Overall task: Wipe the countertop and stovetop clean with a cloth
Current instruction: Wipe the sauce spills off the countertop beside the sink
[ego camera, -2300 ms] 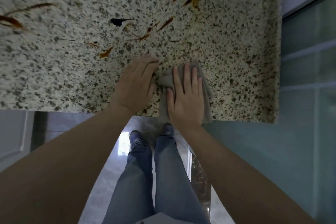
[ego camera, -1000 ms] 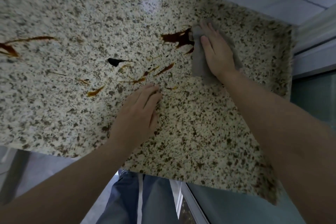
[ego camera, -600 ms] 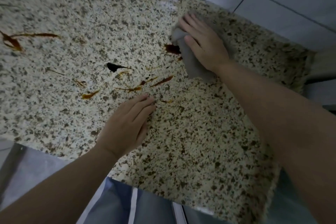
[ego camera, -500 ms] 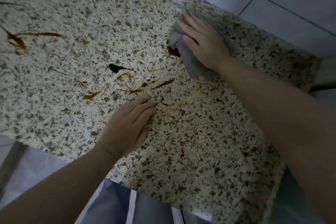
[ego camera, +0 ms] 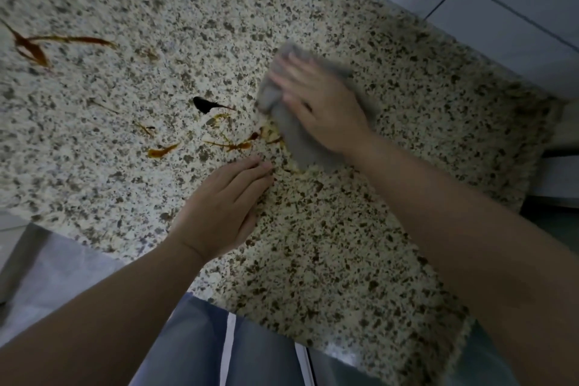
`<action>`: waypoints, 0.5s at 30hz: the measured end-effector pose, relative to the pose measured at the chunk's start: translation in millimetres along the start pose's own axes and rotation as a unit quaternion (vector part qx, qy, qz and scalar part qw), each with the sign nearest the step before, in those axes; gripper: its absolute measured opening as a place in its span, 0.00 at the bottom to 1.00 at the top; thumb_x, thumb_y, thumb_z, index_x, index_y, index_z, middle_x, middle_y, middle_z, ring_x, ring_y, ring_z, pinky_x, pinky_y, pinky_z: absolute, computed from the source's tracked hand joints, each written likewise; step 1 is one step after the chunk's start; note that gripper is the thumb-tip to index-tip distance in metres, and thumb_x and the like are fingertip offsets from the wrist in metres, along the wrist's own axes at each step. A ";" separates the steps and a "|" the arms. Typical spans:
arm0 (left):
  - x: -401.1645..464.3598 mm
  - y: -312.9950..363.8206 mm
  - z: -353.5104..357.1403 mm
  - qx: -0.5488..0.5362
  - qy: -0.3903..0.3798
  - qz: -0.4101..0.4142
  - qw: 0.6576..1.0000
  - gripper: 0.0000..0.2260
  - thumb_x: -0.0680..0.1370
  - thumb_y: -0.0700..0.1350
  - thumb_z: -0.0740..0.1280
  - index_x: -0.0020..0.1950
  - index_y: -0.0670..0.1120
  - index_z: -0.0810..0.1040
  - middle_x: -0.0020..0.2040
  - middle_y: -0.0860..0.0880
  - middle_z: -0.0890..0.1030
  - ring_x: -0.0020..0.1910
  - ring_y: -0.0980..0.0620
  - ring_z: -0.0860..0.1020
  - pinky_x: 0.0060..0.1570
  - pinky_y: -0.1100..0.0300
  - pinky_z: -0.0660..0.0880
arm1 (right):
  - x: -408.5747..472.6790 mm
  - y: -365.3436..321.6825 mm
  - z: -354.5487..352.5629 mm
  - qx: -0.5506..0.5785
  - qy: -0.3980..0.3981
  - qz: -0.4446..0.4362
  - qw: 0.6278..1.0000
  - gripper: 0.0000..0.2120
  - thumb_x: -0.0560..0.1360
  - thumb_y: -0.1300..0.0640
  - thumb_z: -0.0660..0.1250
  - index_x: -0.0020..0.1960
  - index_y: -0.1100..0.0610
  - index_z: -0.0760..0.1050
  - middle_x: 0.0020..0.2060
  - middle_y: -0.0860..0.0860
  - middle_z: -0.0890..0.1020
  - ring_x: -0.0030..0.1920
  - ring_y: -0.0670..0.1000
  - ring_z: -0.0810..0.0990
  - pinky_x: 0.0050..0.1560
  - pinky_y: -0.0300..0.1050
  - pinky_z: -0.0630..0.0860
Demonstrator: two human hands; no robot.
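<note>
Right hand [ego camera: 322,103] is flat on the grey cloth [ego camera: 294,138], fingers straight, pressing it to the speckled granite countertop [ego camera: 344,260] just right of centre frame. Left hand [ego camera: 222,213] lies open, palm down, bracing below. Amber streaks [ego camera: 232,145] sit right at the cloth's lower-left edge, with a dark blob [ego camera: 203,104] beyond; best sweep left with firm, overlapping strokes, then refold to a clean face. More sauce [ego camera: 34,47] waits at upper left.

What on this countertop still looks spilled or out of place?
Brown sauce streaks and a dark blob lie unwiped left of the cloth; another streak sits far left.
</note>
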State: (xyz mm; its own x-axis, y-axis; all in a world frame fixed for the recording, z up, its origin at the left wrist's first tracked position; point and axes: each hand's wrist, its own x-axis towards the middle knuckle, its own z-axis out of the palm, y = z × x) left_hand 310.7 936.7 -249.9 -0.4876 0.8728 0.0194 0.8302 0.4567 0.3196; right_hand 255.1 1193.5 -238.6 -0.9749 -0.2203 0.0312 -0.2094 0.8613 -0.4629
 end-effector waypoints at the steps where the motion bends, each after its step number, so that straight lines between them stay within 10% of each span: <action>1: 0.5 0.2 -0.4 -0.001 0.004 0.000 1.000 0.23 0.83 0.46 0.50 0.69 0.37 0.77 0.71 0.40 0.76 0.73 0.40 0.72 0.70 0.42 0.71 | 11.9 2.3 -1.9 -0.001 0.007 0.020 1.000 0.22 0.88 0.51 0.52 0.79 0.56 0.66 0.79 0.54 0.66 0.81 0.53 0.60 0.83 0.52 0.51; 15: -14.2 -13.3 -28.8 -0.139 0.187 -0.048 0.971 0.04 0.76 0.34 0.64 0.47 0.43 0.72 0.42 0.42 0.74 0.41 0.44 0.70 0.42 0.48 0.68 | -16.4 -78.3 40.9 -0.073 0.021 0.057 0.995 0.26 0.87 0.46 0.55 0.81 0.56 0.63 0.81 0.55 0.63 0.82 0.55 0.57 0.81 0.42 0.40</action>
State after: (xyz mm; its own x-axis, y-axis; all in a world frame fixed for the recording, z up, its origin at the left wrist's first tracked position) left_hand 298.9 913.3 -227.2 -0.6661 0.6817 0.3027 0.6966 0.4234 0.5792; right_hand 290.6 1110.9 -239.1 -0.9946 -0.1005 0.0250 -0.1031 0.9375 -0.3325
